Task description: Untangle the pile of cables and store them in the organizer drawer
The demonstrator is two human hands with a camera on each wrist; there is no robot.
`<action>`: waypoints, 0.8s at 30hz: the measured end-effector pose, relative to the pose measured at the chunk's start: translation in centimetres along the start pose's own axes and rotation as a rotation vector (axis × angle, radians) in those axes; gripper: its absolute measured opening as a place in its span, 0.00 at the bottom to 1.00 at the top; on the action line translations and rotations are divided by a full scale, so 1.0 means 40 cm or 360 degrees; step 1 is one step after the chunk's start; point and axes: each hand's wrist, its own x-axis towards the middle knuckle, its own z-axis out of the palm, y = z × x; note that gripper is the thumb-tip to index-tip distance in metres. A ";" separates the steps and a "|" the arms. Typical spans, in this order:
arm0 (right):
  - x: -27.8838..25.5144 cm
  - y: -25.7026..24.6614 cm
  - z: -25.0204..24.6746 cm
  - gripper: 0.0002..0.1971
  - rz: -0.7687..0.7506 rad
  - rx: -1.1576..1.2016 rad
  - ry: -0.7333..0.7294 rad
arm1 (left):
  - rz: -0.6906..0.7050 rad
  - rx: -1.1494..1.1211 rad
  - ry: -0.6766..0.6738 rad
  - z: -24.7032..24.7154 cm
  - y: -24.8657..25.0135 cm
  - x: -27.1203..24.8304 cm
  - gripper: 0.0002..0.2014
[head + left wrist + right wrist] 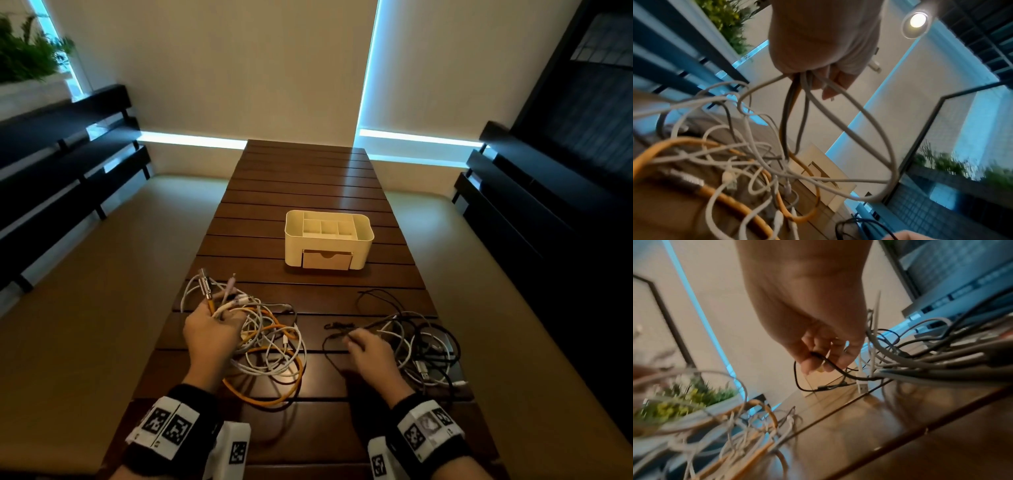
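My left hand [209, 329] grips a bunch of white and orange cables [270, 346], lifted off the near left of the table; their plug ends [205, 284] stick up past my fingers. In the left wrist view the left hand [818, 65] has several strands hanging from its closed fingers. To the right, my right hand [368, 346] pinches a thin black cable [334, 337] at the edge of a black, grey and white tangle [424, 349]. The right wrist view shows the black cable [830, 365] between thumb and fingertips. The cream organizer [329, 240] stands mid-table, its drawer [327, 259] closed.
The slatted wooden table [301, 192] is narrow, with tan cushioned benches [102, 274] on both sides. Dark slatted backrests [61, 150] flank the benches. A planter with green plants [24, 54] sits at the far left.
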 end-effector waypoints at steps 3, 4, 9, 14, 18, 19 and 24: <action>-0.025 -0.024 -0.059 0.08 0.0068 0.0837 0.0075 | -0.0145 -0.0093 0.0160 0.002 -0.023 0.013 0.06; -0.033 -0.034 -0.079 0.08 0.0047 0.1019 0.0126 | -0.0121 -0.0110 0.0166 0.004 -0.022 0.011 0.06; -0.043 -0.077 -0.175 0.10 -0.0181 0.1490 0.0296 | -0.0089 -0.0245 -0.0008 0.018 0.008 -0.013 0.03; -0.052 -0.132 -0.240 0.19 -0.0426 0.1690 0.0174 | -0.0061 -0.0379 -0.0516 0.028 0.084 -0.045 0.23; -0.066 -0.164 -0.239 0.14 -0.0554 0.1678 -0.0020 | -0.0098 -0.0476 -0.0802 0.038 0.106 -0.043 0.19; -0.070 -0.168 -0.231 0.14 -0.0574 0.1624 -0.0062 | -0.0090 -0.0466 -0.0857 0.038 0.109 -0.042 0.18; -0.100 -0.197 -0.172 0.13 -0.0631 0.1098 -0.0131 | 0.0006 -0.0275 -0.1195 0.036 0.108 -0.061 0.20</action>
